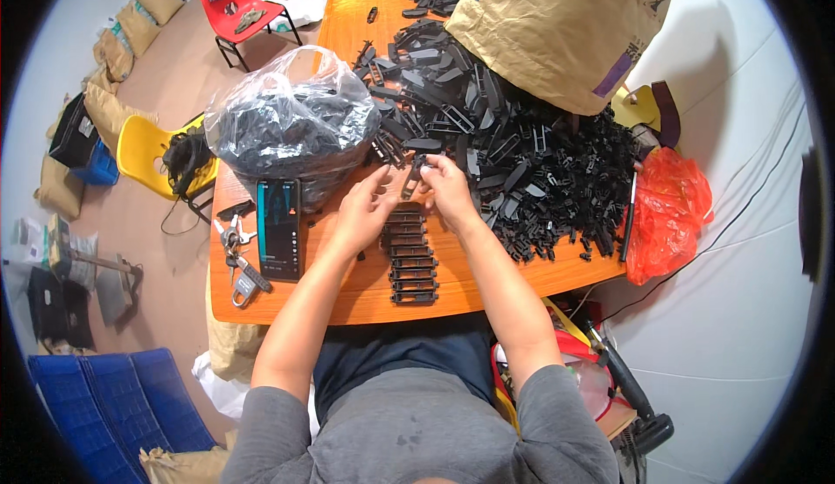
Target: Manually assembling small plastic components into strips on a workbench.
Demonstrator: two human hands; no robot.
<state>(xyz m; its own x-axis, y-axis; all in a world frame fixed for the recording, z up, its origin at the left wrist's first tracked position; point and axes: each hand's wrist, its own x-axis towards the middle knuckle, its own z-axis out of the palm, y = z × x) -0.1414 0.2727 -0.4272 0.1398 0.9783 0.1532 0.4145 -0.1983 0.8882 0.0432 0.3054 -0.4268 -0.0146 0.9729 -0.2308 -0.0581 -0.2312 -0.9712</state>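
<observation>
My right hand (445, 190) pinches a small black plastic piece (412, 180) between thumb and fingers, above the table. My left hand (369, 207) is just left of that piece, its curved fingers apart and nothing visible in them. Below both hands, a column of narrow black plastic frames (412, 268) runs toward the table's near edge, laid side by side. Beyond my right hand spreads a large heap of loose black plastic parts (513, 162), some flat and long, others small clips.
A clear plastic bag (291, 127) full of dark parts stands at the left. Near it lie a phone (278, 227) with a lit screen and keys with a padlock (243, 288). A brown paper sack (557, 32) leans over the heap; a red plastic bag (665, 214) hangs at the right edge.
</observation>
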